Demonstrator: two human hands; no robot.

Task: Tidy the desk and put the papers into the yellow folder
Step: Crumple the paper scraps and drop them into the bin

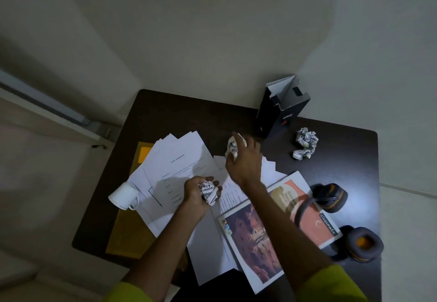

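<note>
Mostly undone, as judged from the layout. The yellow folder (128, 230) lies flat at the near-left of the dark desk (165, 107), largely buried under a fanned spread of loose white sheets (179, 159); no sheet is seen inside it. An exact sheet count cannot be made, as the edges overlap, but several corners are fanned out at the far side.

Crumpled paper balls counted: three. One crumpled ball (209, 191) is cupped in the left hand (197, 195), fingers curled around it. A second ball (231, 148) is being closed on by the right hand (246, 159), fingers bent over it near the far-middle of the desk; whether it is lifted off the surface cannot be told. A third, larger wad (305, 143) is left untouched at the far right, well apart from both hands.

Other items, one of each: a white mug (124, 196) resting on the left edge of the sheets, apparently tipped; a printed magazine or notebook (272, 228) at the near right, partly over the sheets; headphones (343, 219) with orange trim lying against its right edge; an opened black box (281, 110) standing upright at the far side.

Remaining, by estimate: clearing the balls, gathering the sheets, uncovering and filling the folder.
</note>
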